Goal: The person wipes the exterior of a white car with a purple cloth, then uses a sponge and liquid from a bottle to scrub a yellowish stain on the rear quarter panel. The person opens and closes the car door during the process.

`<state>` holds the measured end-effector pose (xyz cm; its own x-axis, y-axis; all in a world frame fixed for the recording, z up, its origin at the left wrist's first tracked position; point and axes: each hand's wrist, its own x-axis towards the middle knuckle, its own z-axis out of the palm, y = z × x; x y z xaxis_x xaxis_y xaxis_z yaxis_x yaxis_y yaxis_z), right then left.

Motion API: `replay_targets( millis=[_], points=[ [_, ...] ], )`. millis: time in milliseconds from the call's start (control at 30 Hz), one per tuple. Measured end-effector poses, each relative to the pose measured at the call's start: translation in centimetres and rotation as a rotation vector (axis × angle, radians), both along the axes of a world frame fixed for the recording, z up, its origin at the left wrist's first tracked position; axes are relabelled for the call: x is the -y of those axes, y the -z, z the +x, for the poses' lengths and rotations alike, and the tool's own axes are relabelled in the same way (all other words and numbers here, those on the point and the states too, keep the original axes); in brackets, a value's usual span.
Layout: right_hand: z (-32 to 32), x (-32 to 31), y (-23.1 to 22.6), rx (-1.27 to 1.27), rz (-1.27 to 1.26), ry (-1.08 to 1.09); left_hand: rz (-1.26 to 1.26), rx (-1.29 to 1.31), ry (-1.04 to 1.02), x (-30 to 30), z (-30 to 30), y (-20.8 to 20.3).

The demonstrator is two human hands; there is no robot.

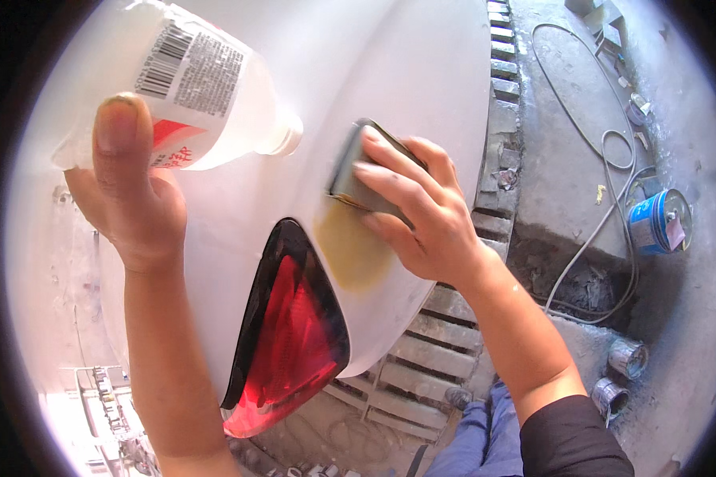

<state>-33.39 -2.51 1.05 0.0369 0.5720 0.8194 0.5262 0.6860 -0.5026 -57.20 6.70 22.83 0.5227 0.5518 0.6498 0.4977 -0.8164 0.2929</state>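
Note:
My left hand (135, 179) grips a clear plastic bottle (254, 99) with a white label. The bottle is tipped on its side, its neck pointing right; I cannot make out any liquid leaving it. A dark grey sanding block (347, 168) is under the fingers of my right hand (429, 203), flat against a white car body panel (374, 63). Just below the block, a yellowish patch (350, 254) shows on the panel. A red tail light (294, 334) with a black border sits to the patch's lower left. My fingers partly cover the block.
Slatted floor grating (433, 350) runs below and right of the car. A grey hose (605, 215) curls across the concrete floor. Blue can (652, 222) and metal tins (627, 358) stand at right. My trouser legs (477, 437) show at the bottom.

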Motion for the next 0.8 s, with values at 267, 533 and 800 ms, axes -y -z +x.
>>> replay_targets(
  millis=[267,533,800],
  points=[
    [1.7,0.5,3.2,0.039,-0.028,0.021,0.024,0.053,-0.035,0.3,0.8,0.7],
    [-0.3,1.9,8.7,-0.142,-0.048,0.046,0.051,0.059,-0.071,0.5,0.7,1.2],
    [-0.6,-1.3,2.9,-0.141,0.048,0.102,-0.029,0.033,-0.009,0.7,0.6,1.2]
  ],
)
